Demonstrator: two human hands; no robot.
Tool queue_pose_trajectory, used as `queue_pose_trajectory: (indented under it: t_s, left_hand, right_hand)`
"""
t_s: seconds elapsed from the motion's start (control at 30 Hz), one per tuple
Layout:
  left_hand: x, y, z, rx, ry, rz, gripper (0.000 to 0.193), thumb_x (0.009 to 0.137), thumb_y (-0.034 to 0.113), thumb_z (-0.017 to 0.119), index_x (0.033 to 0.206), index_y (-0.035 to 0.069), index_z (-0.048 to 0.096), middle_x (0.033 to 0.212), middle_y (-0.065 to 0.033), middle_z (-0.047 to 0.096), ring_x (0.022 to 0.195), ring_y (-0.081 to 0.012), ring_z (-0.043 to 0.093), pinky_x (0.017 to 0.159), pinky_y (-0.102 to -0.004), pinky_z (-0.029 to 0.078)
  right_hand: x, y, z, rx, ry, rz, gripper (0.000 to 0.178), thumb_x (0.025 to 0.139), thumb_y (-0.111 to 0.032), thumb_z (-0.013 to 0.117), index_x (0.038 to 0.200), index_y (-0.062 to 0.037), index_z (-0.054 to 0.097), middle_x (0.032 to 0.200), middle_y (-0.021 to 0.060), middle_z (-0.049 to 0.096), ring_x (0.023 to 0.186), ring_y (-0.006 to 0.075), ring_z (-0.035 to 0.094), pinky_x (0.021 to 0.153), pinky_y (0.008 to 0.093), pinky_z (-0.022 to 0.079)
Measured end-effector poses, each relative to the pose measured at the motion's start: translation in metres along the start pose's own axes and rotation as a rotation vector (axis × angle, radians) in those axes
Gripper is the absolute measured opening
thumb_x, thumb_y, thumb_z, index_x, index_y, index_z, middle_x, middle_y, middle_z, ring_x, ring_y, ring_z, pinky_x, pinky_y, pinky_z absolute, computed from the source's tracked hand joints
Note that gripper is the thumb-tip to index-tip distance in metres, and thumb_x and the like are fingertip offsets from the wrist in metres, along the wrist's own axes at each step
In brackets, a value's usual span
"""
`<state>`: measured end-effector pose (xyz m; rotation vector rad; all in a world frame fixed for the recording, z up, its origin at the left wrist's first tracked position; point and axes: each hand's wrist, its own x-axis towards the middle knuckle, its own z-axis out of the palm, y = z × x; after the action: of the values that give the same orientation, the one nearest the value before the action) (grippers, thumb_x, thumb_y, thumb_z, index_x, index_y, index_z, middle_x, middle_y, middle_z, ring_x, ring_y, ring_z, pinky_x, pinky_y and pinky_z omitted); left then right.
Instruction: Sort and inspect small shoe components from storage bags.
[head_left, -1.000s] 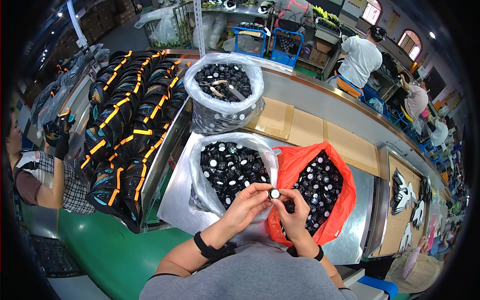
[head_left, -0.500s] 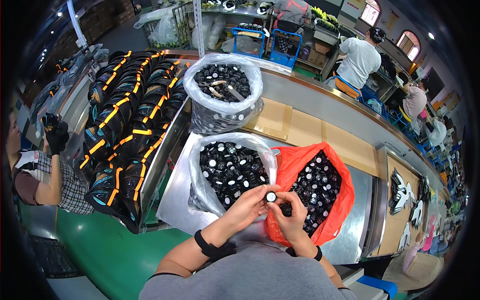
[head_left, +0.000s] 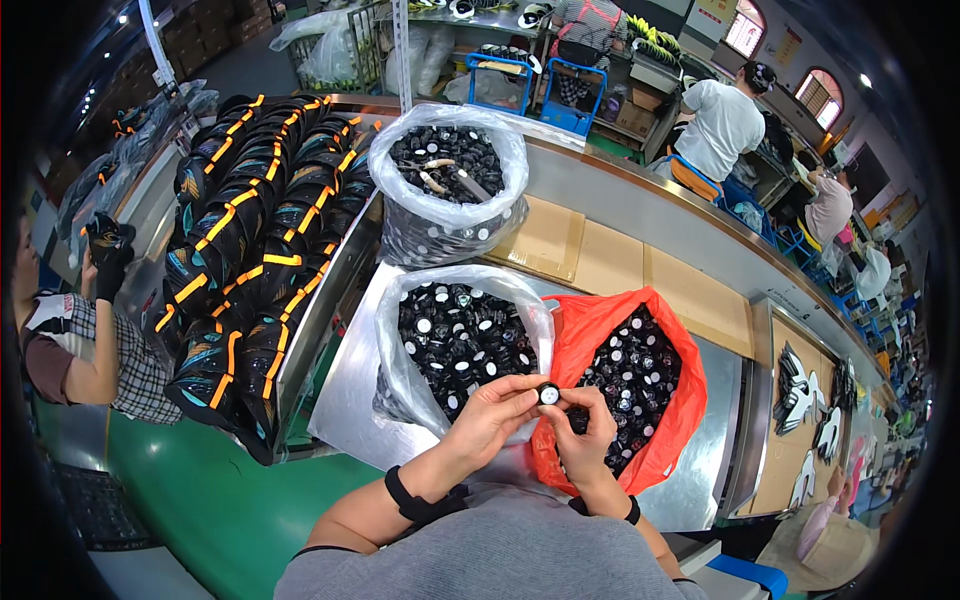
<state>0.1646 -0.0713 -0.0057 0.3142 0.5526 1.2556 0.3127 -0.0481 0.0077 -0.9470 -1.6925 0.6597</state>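
Observation:
Between the fingertips of both hands is a small round black piece with a white disc face (head_left: 549, 394). My left hand (head_left: 490, 420) pinches it from the left, over the rim of a clear plastic bag (head_left: 404, 391). On the other side my right hand (head_left: 588, 428) grips it with thumb and forefinger, in front of a red plastic bag (head_left: 683, 436). Both bags stand open, filled with similar black pieces (head_left: 462, 335), many showing white discs. Each wrist wears a black band.
Behind stands another clear bag (head_left: 440, 222) of black pieces, with a few stick-like things on top. Curved black items with orange strips (head_left: 240, 230) are stacked at left, beside a gloved co-worker (head_left: 85, 350). Flat cardboard (head_left: 690, 295) lines the table's back; white-and-black cutouts (head_left: 800, 400) lie at right.
My hands and the small black piece have shifted slightly to the right in view. The co-worker at left has turned the dark item they hold.

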Motion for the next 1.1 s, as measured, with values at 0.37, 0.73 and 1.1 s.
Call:
queue_pose_trajectory:
  t_s: [0.37,0.73,1.1]
  left_hand:
    - [-0.003,-0.001,0.002,0.042,0.076,-0.002,0.022,0.093,0.004,0.055,0.115,0.0,0.061,0.109,-0.0104,0.064,0.101,-0.018,0.063,0.094,-0.0327,0.051]
    - [-0.006,-0.003,0.003,0.056,0.129,0.032,0.023,0.094,0.004,0.055,0.116,-0.001,0.06,0.11,-0.0117,0.064,0.104,-0.0193,0.062,0.096,-0.0326,0.051]
    - [-0.009,0.032,0.009,1.33,0.139,0.666,0.034,0.08,0.011,0.069,0.113,0.007,0.062,0.108,-0.008,0.061,0.101,-0.0232,0.056,0.083,-0.0316,0.045]
  right_hand:
    - [0.001,0.002,0.001,-0.004,0.0,0.017,0.024,0.072,0.006,0.076,0.088,0.0004,0.059,0.077,0.008,0.06,0.066,0.0146,0.058,0.062,0.0253,0.047]
    - [0.0,0.003,0.005,0.026,-0.008,0.116,0.025,0.072,0.004,0.077,0.085,0.0,0.057,0.075,0.0074,0.059,0.066,0.0137,0.059,0.062,0.0248,0.047]
    - [0.014,0.017,-0.005,0.857,-0.251,0.892,0.057,0.101,-0.051,0.027,0.131,-0.0031,0.035,0.084,0.0112,0.06,0.061,0.0141,0.058,0.041,0.0213,0.041]
